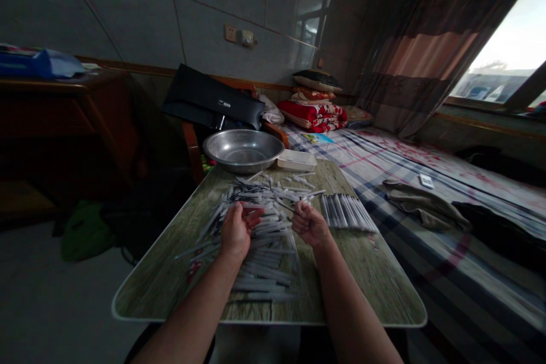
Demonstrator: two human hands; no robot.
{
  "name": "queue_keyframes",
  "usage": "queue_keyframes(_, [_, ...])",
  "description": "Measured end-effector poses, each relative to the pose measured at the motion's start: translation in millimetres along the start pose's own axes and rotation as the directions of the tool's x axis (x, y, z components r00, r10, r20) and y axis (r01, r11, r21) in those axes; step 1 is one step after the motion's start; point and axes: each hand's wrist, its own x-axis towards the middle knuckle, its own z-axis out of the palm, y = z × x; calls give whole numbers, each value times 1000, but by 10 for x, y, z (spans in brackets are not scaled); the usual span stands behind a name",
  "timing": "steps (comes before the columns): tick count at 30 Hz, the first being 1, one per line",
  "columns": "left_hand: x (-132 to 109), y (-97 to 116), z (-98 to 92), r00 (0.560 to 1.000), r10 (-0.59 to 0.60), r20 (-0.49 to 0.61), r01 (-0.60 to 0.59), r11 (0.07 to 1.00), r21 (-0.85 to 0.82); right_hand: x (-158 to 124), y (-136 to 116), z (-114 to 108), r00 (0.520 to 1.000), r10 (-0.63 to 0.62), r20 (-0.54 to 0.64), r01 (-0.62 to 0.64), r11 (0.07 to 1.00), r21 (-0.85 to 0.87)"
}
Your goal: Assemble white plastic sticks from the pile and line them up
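Note:
On the table (367,273) lies a loose pile of whitish, translucent tubes like pen barrels (267,273), with thin dark sticks among them. My left hand (239,231) is over the pile's left part, palm turned inward, fingers stretched and apart; I see nothing clearly held in it. To the right of the pile, my right hand (310,224) is closed around a thin dark stick (285,206), perhaps a pen refill, whose end points left toward the other hand. Beside that hand, a neat row of tubes with dark ends (347,213) lies side by side.
A wide metal basin (244,148) and a shallow white tray (297,160) stand at the table's far edge. Behind them, a black case (213,99) rests on a wooden chair. A bed with checked covers (367,165) adjoins on the right; a wooden desk (63,102) stands left.

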Motion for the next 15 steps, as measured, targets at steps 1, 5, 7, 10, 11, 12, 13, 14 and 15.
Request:
queue_keyframes(1, [3, -2, -2, 1000, 4, -3, -4, 1000, 1, -6, -10, -9, 1000, 11, 26, -11, 1000, 11])
queue_keyframes(5, [10, -8, -8, 1000, 22, -1, -22, 1000, 6, -6, -8, -47, 994, 56, 92, -56, 998, -5])
queue_keyframes(7, [8, -8, -8, 1000, 24, -2, -24, 1000, 20, -2, 8, -61, 994, 68, 90, -66, 998, -19])
queue_keyframes(10, [0, -10, -8, 1000, 19, 13, -20, 997, 81, -2, 23, -73, 994, 90, 67, -88, 996, -33])
queue_keyframes(11, [-2, -13, -8, 1000, 20, 21, -22, 994, 107, -4, 23, -75, 993, 98, 61, -96, 995, -38])
queue_keyframes(12, [-3, -16, -9, 999, 24, 27, -28, 991, 130, -6, 21, -74, 992, 108, 59, -105, 994, -43])
queue_keyframes(13, [-3, -20, -10, 999, 30, 31, -35, 988, 151, -9, 16, -71, 992, 114, 59, -112, 993, -47])
queue_keyframes(14, [-3, -23, -10, 999, 38, 31, -42, 985, 168, -12, 9, -66, 991, 120, 61, -117, 992, -50])
queue_keyframes(15, [-2, -25, -11, 998, 46, 31, -51, 982, 180, -15, 2, -59, 990, 124, 65, -121, 991, -51])
